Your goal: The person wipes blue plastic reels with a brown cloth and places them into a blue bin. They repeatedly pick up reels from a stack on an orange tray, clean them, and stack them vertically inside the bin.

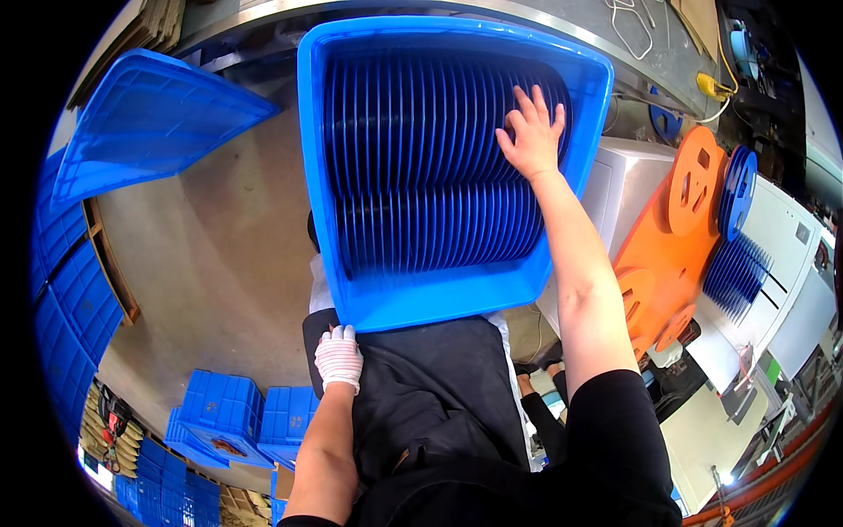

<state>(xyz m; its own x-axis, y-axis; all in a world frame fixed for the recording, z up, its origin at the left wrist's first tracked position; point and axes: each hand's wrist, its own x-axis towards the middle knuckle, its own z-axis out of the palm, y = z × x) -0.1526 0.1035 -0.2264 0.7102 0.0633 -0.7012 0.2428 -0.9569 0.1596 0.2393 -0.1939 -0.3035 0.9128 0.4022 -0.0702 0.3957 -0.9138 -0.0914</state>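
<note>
A deep blue plastic tub [417, 318] stands in front of me, with two rows of thin, dark blue round discs [413, 123] on edge inside, closely packed side by side. Over the right end of the far row is my bare right hand [533, 136], its fingers spread and nothing visibly held. The fingertips are at the disc edges; whether they touch is hard to tell. My left hand [339, 358], in a white striped glove, is at the tub's near left corner. Its fingers are together and bent at the rim, with the tips partly hidden.
A blue lid [162, 123] leans at the far left, near stacked blue crates [219, 408]. To the right stands an orange board with round plates [672, 237], beside blue discs [738, 193] on a white surface. A grey workbench [562, 22] runs behind the tub.
</note>
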